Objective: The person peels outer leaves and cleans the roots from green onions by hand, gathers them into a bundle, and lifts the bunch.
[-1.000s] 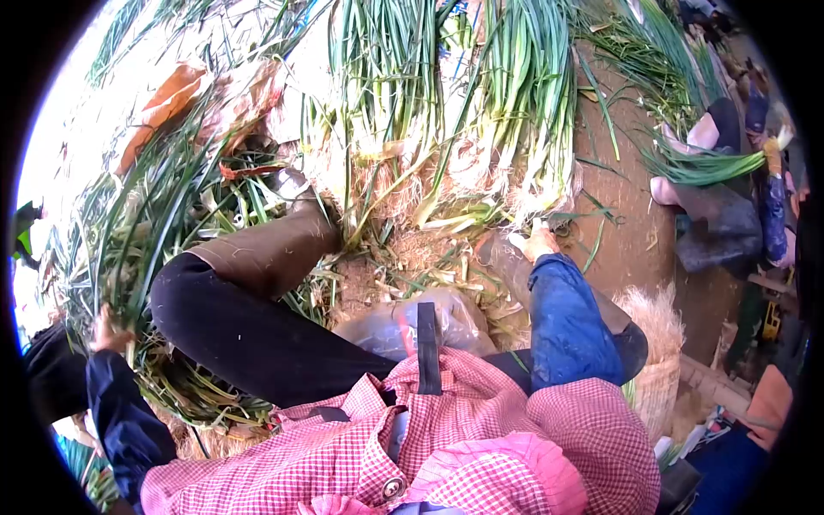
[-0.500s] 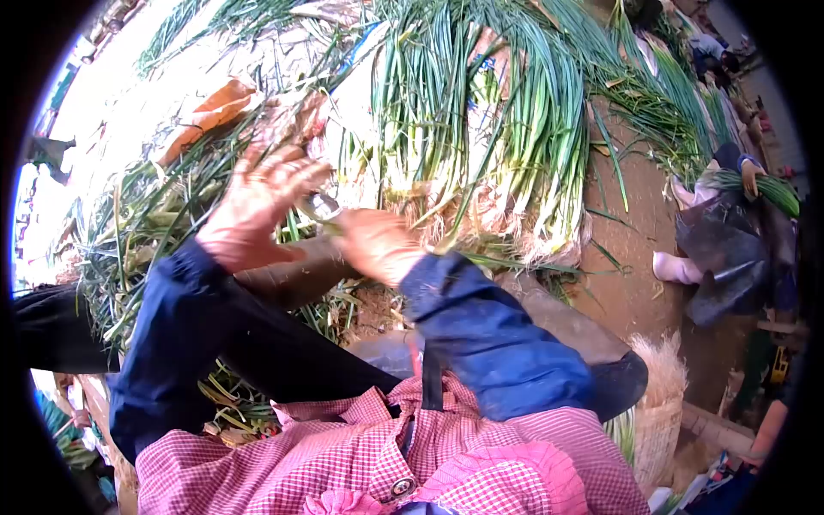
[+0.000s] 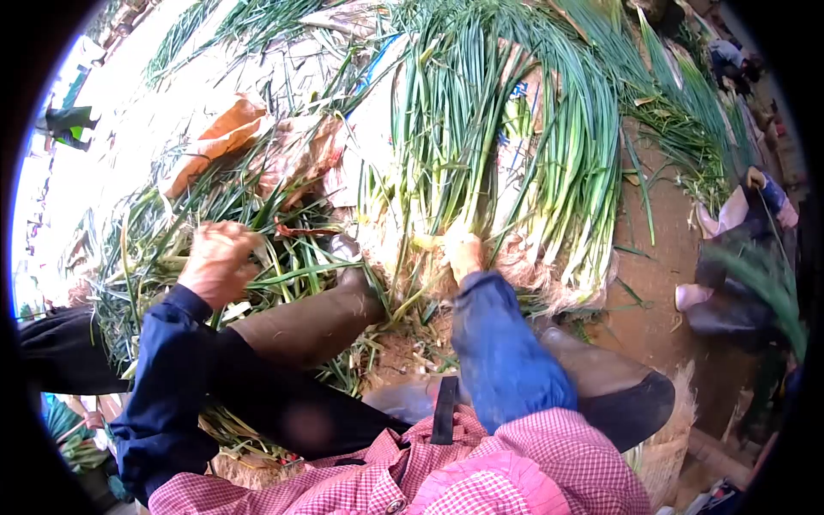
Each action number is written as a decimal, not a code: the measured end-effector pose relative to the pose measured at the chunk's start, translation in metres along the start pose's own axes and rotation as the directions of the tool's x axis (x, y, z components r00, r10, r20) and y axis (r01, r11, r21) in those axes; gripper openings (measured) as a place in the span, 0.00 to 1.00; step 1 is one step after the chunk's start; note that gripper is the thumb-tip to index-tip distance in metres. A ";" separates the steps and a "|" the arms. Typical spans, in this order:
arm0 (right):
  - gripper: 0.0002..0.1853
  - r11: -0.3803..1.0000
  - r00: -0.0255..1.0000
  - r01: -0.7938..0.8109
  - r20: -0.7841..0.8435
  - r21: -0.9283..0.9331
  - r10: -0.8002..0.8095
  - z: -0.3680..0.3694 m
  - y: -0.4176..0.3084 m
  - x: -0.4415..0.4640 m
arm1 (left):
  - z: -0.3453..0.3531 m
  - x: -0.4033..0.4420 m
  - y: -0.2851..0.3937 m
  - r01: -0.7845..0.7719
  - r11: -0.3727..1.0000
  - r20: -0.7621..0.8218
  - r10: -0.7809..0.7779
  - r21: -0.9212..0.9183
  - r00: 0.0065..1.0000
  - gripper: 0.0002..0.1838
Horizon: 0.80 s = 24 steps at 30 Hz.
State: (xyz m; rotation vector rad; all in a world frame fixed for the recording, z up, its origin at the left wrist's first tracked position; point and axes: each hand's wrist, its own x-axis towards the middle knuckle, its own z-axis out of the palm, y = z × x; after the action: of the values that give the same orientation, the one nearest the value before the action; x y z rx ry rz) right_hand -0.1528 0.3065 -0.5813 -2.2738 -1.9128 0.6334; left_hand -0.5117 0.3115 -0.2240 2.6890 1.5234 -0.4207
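Observation:
Bunches of green onions (image 3: 575, 154) lie side by side, leaves pointing away from me and pale roots toward me. My right hand (image 3: 464, 255) reaches to their white lower stalks, its fingers closed around some near the roots; bright light washes out the fingertips. My left hand (image 3: 221, 262) is raised above loose green leaves (image 3: 292, 266) on the left. Its fingers are curled in, and what they hold, if anything, is hidden.
My bent leg in a brown covering (image 3: 309, 326) lies between the hands. An orange-brown sheet (image 3: 219, 142) rests among leaves at the left. A basket-like container (image 3: 665, 451) stands at lower right. On the far right, another person (image 3: 747, 232) sits near blurred green leaves.
My hands have moved apart. The right hand went forward and right to the onion stalks; the left hand drew back slightly, its spread fingers now curled. A metallic item between them is no longer visible.

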 end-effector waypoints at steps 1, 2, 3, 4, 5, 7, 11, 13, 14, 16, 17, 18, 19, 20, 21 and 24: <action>0.09 0.969 0.987 -0.079 -0.121 0.233 0.109 -0.056 -0.019 -0.022 | -0.005 0.013 0.022 -0.136 0.985 -0.057 0.131 -0.107 0.990 0.17; 0.07 0.889 0.948 -0.089 -0.235 0.449 0.213 -0.115 -0.040 -0.045 | -0.014 0.025 0.042 -0.263 0.899 -0.048 0.263 -0.349 0.964 0.16; 0.05 0.748 0.935 -0.060 -0.226 0.661 0.274 -0.159 -0.038 -0.053 | -0.011 0.034 0.059 -0.296 0.812 -0.047 0.316 -0.504 0.948 0.13; 0.03 0.559 0.917 -0.009 -0.215 0.829 0.334 -0.203 -0.035 -0.060 | -0.007 0.045 0.075 -0.304 0.649 -0.041 0.387 -0.697 0.921 0.11; 0.08 0.648 0.929 0.040 -0.266 0.761 0.256 -0.208 -0.012 -0.054 | 0.002 0.051 0.098 -0.064 0.430 0.086 0.321 -0.901 0.943 0.08; 0.08 0.630 0.960 -0.081 -0.110 0.772 0.258 -0.219 -0.021 -0.076 | 0.048 0.059 0.158 0.145 -0.188 0.129 0.095 -0.971 0.987 0.11; 0.10 0.394 1.000 0.002 -0.005 0.919 0.004 -0.153 -0.008 -0.143 | 0.095 0.044 0.280 0.011 -0.626 0.038 -0.030 -0.780 0.999 0.12; 0.09 0.271 0.985 -0.173 0.173 0.947 0.022 -0.182 -0.037 -0.165 | 0.101 0.029 0.302 -0.015 -0.697 0.097 -0.122 -0.717 0.988 0.10; 0.09 0.302 0.984 -0.178 0.167 0.937 0.062 -0.180 -0.042 -0.164 | 0.104 0.024 0.299 -0.032 -0.651 0.090 -0.153 -0.758 0.984 0.09; 0.09 0.833 0.903 0.302 -0.419 0.464 -0.094 -0.160 -0.042 -0.161 | 0.093 0.027 0.283 0.051 -0.465 0.147 -0.173 -0.884 0.974 0.06; 0.08 0.931 0.906 0.274 -0.388 0.241 -0.166 -0.162 -0.046 -0.167 | 0.094 0.030 0.282 0.013 -0.407 0.116 -0.230 -0.913 0.966 0.06; 0.07 0.905 0.874 0.346 -0.435 0.248 -0.215 -0.173 -0.048 -0.177 | 0.105 0.037 0.282 -0.032 -0.350 0.075 -0.288 -0.936 0.955 0.07; 0.06 0.874 0.837 0.417 -0.479 0.249 -0.263 -0.184 -0.050 -0.187 | 0.141 0.050 0.286 0.006 -0.404 0.138 -0.298 -0.915 0.944 0.09; 0.08 0.660 0.839 0.436 -0.541 0.612 -0.053 -0.204 -0.067 -0.198 | 0.175 0.063 0.290 0.040 -0.458 0.200 -0.308 -0.888 0.930 0.12; 0.06 0.452 0.868 0.444 -0.497 0.774 -0.001 -0.203 -0.058 -0.202 | 0.173 0.068 0.295 -0.026 -0.408 0.138 -0.368 -0.913 0.919 0.14; 0.14 0.099 0.914 0.364 -0.375 0.926 0.156 -0.229 -0.041 -0.217 | 0.139 0.046 0.295 -0.102 0.004 -0.094 -0.418 -0.995 0.903 0.15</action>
State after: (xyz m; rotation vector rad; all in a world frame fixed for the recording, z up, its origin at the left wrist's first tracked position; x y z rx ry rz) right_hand -0.1305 0.1481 -0.3063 -1.1144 -0.7990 0.9433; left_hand -0.2710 0.1748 -0.4026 1.3295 1.2804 0.9848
